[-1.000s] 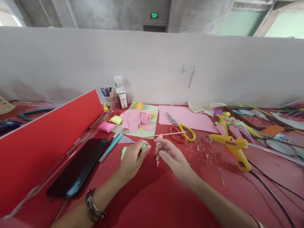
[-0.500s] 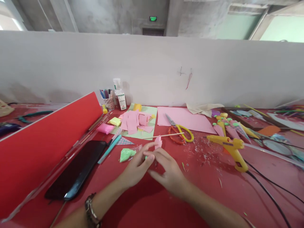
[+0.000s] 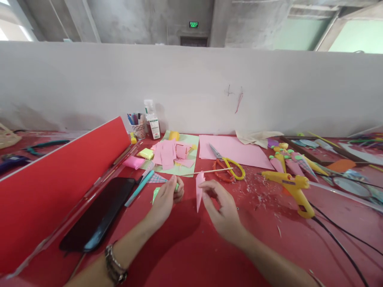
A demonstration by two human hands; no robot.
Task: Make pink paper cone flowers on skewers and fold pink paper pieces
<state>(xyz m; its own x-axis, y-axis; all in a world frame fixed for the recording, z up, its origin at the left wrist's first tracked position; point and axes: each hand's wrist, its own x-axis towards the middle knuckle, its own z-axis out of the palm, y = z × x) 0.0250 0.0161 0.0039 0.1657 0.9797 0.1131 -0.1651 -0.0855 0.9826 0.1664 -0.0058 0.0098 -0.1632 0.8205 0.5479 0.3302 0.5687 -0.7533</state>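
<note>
Left hand pinches a green lump; right hand, loosely open, is beside the pink paper cone on the tabletop. Shaping the lump seems the step; next probably calls for light, two-handed rolling.

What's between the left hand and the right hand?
A pink pointed piece, close to the right hand, with bare red tabletop between it and the left hand. Shows in the head view.

1. Soft light fills your view, brightest at both upper corners.
2. A soft-edged shadow darkens your red table.
3. The glossy black slab catches glare.
4. Edges stretch; fine detail looks smeared.
</note>
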